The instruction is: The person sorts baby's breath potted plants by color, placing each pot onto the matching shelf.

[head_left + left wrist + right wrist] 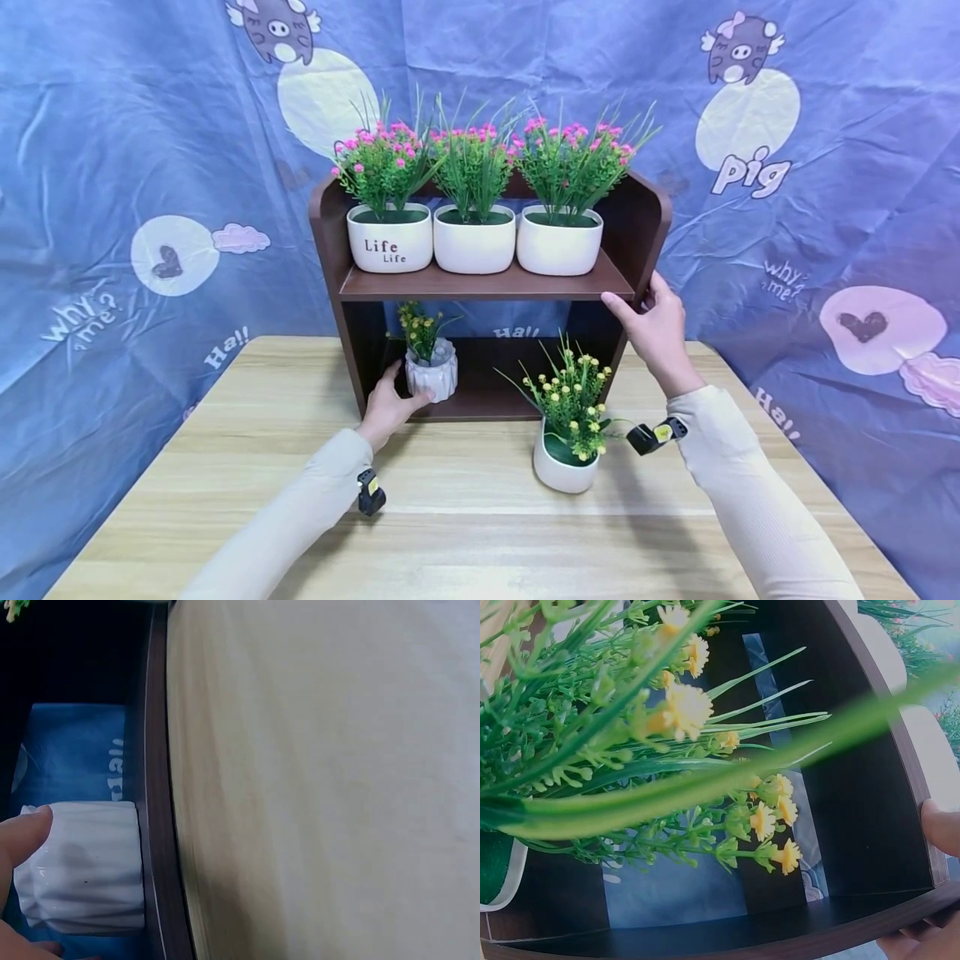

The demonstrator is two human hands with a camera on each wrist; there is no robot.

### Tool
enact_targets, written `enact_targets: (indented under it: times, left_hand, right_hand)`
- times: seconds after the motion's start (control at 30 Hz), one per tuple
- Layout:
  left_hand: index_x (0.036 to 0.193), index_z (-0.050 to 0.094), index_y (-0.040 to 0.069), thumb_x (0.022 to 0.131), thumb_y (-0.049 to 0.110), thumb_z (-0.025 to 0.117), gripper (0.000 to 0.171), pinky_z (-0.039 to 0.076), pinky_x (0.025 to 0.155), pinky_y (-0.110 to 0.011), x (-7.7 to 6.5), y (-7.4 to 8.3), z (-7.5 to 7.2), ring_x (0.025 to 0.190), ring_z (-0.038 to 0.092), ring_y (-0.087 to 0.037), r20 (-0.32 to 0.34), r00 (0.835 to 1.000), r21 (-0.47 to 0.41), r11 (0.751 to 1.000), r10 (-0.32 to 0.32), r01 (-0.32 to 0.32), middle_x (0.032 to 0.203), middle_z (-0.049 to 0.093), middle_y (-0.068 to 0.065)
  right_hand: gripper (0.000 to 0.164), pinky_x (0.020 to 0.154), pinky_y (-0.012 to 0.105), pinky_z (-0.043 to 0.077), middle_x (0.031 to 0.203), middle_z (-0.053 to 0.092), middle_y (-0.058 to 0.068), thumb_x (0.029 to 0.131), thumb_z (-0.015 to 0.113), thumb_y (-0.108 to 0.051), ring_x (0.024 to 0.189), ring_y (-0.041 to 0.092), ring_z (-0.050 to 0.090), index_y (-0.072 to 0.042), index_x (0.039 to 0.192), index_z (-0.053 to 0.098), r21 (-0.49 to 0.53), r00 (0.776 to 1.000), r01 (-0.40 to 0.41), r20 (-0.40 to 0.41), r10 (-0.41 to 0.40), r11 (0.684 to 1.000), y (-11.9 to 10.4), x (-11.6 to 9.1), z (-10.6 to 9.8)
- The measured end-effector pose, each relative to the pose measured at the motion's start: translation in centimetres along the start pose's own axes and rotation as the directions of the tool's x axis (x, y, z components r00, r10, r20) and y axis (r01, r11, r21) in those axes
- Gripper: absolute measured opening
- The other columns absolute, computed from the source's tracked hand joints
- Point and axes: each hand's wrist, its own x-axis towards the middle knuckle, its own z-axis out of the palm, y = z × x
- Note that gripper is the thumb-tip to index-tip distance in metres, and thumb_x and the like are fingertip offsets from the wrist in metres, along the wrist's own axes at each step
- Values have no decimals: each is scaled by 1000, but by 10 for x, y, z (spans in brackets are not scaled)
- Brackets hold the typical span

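My left hand [390, 406] holds a small white ribbed flowerpot [438, 379] with a yellow-flowered plant, at the left end of the lower level of a dark brown two-level shelf [480, 287]. In the left wrist view, the thumb lies against the ribbed wall of this flowerpot [86, 866], near the shelf's front edge [157, 765]. My right hand [660, 333] grips the right side panel of the shelf, its thumb at the front of the upper board and its fingers around the outside. Below it, an oval white pot [564, 473] of yellow flowers stands on the table.
Three white oval pots [474, 246] with pink flowers stand in a row on the upper level. The shelf rests on a wood-grain table [247, 467]. Behind hangs a blue printed cloth [510, 50]. Leaves of the yellow plant [682, 802] cross the right wrist view.
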Motion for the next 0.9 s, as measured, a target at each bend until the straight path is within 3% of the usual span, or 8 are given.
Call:
enact_targets:
  times: [0.43,0.67,0.9]
  left_hand:
    - [147,34,4,78,25,81,87,31,109,-53,-26,-5,-8,136,33,-42,114,993,30,1000,0,-4,147,37,-24]
    - [147,37,8,77,24,82,85,29,109,-56,-36,-1,-5,136,31,-43,156,988,14,1000,-12,10,148,36,-25]
    - [145,39,3,74,17,84,85,28,111,-55,-49,6,7,136,32,-42,223,972,-60,996,78,-67,146,38,-25]
  right_hand:
    - [54,87,16,48,121,61,14,87,72,-25,114,19,58,-3,132,52,2,1000,5,-5,-5,1000,0,0,0]
    - [54,86,14,47,120,61,15,86,73,-25,114,19,58,-3,131,53,6,1000,7,-9,-7,1000,0,0,0]
    - [54,87,18,48,119,61,14,86,73,-26,114,20,58,-3,131,53,-3,1000,1,-7,-1,1000,-1,-1,1]
